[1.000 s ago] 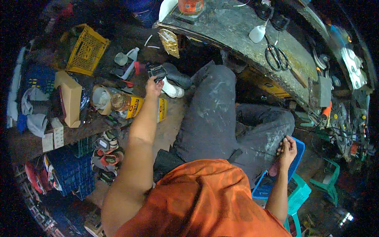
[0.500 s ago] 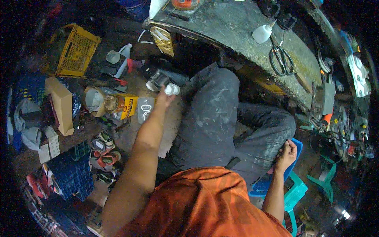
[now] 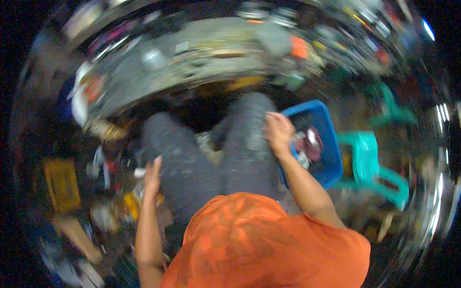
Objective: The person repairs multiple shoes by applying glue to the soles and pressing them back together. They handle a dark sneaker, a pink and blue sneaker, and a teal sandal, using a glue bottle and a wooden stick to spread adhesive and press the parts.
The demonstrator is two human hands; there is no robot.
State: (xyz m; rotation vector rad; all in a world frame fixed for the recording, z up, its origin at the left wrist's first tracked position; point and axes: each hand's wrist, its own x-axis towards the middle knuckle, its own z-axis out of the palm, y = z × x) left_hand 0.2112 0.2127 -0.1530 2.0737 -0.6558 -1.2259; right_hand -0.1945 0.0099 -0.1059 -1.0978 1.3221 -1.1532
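Since the earlier frame the view has swung round to the right, so that the workbench point(image 3: 139, 79) now spans the far side, and the left hand point(image 3: 151, 176), which was stretched out to the far left beside the shoes, has come back along the left thigh point(image 3: 177, 153). The right hand point(image 3: 280, 133) has stayed at the right knee point(image 3: 252, 113), and the blue tub point(image 3: 331, 144) beside it shows more of its inside.

The tub stands just right of the right thigh, with a dark red item point(image 3: 314, 145) and other loose things in it. The right hand is near its left rim, fingers loosely bent. The left hand is edge-on, its fingers fairly straight and narrow together; a small pale thing point(image 3: 139, 173) shows just left of it. The view is badly smeared, so I cannot tell whether either hand holds anything, or whether the pale thing is touched.

This looks like a turn of the body between two reaches, both hands low beside the legs. Taking something from the tub would call for the right hand to lift off the knee, clear the near rim and spread its fingers. Farther right stands a green stool point(image 3: 366, 153).
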